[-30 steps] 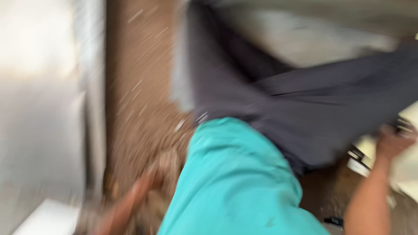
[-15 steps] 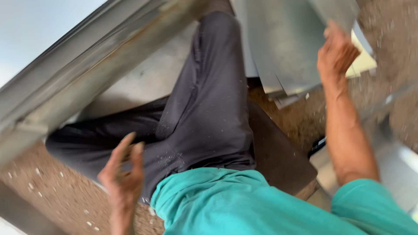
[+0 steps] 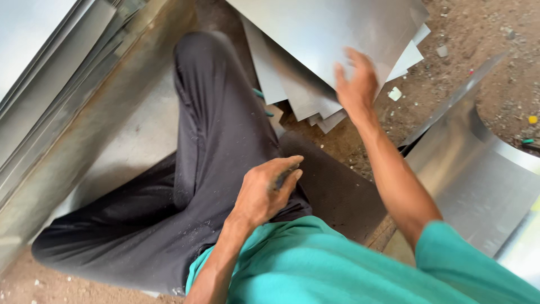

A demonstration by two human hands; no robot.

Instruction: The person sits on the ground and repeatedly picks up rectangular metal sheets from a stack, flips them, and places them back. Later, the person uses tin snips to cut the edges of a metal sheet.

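Right hand on a fanned stack of sheet metal, left hand idle over the thigh.

The metal sheets [image 3: 326,39] lie overlapped on the dirt floor [image 3: 478,34] ahead of the seated person, corners splayed toward the knee, probably so that single sheets can be picked off the top. The right hand [image 3: 355,84] reaches forward with fingers spread, resting on or just above the near edge of the top sheet; motion blur makes it hard to say whether it grips. The left hand [image 3: 267,191] hangs loosely curled, holding nothing, over the dark trouser leg [image 3: 214,129]. A curved metal sheet [image 3: 478,180] lies at the right edge of the floor, and long metal strips [image 3: 62,95] lean along the left.
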